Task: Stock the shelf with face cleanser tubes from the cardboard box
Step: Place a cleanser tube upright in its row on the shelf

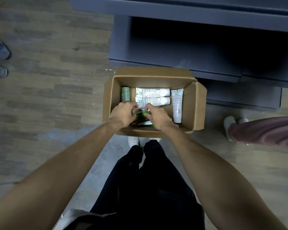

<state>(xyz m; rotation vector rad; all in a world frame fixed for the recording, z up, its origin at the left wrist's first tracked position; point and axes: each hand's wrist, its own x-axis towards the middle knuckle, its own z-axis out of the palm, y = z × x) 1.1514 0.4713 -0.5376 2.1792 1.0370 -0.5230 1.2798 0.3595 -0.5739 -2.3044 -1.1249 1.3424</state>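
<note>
Tubes are being gathered from inside the cardboard box (154, 100), which is sitting open on the wood-grain floor (48, 97) just in front of the dark shelf (181, 47). The left hand (123, 113) and the right hand (157, 116) are being held close together at the near end of the box, fingers curled round a green tube (140, 115) between them; how firmly it is being gripped cannot be told. Beyond the hands, two white tubes (152, 96) are lying crosswise, smooth and printed with fine text; another white tube (177, 105) is lying lengthwise toward the box's right wall, and a pale green tube (125, 96) by its left wall. Next, the held tube is probably being lifted clear of the stiff, corrugated walls and carried to the shelf.
</note>
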